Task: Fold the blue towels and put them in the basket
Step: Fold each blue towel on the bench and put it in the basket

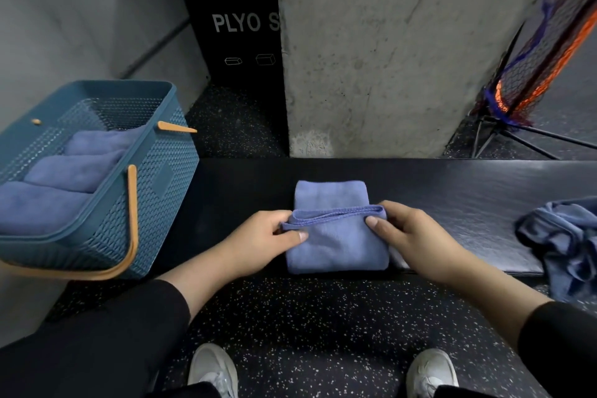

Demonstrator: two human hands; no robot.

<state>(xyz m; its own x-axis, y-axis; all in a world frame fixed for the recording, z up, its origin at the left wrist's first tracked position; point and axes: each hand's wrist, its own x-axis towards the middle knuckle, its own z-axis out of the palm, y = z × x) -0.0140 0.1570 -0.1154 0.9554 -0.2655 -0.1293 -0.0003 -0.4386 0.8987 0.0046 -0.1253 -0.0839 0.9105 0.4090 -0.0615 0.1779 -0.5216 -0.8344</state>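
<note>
On the dark table (452, 191), a folded blue towel (336, 245) lies between the hands; the left hand (265, 236) pinches its left edge and the right hand (410, 233) pinches its right edge. Left of the left hand stands the basket (155, 178) with folded towels (74, 171); right of the right hand, a crumpled towel (562, 236)

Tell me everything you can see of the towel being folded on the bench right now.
The towel is periwinkle blue, soft and fleecy-looking, with a stitched hem. It lies flat on the black bench, folded into a compact rectangle; the near part is being doubled over the far part, its layered hemmed edge running across the middle. The left hand pinches that edge's left end, the right hand its right end. It sits between the basket and a crumpled towel, touching neither.
</note>
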